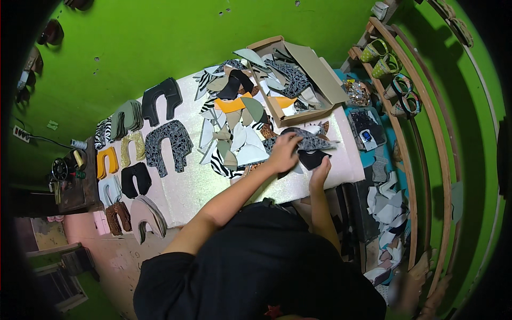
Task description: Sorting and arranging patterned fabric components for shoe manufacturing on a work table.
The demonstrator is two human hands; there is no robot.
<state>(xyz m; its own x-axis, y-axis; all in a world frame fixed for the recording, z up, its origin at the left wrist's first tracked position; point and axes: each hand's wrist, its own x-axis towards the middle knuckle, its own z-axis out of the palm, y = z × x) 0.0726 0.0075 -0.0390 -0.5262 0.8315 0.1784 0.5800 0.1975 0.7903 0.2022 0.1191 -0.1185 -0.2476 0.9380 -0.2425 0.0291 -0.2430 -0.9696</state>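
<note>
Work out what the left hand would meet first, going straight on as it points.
The left hand would likely first meet the grey patterned piece just ahead, then perhaps the cardboard box; heights are hard to judge.

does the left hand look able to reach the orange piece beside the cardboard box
Probably yes: only loose pieces seem to lie between the left hand and the orange piece, with the cardboard box off to one side.

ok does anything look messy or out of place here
Yes: the loose cut pieces in the middle lie jumbled, colours and prints mixed, whereas the arch-shaped pieces on the left are sorted into stacks.
</note>
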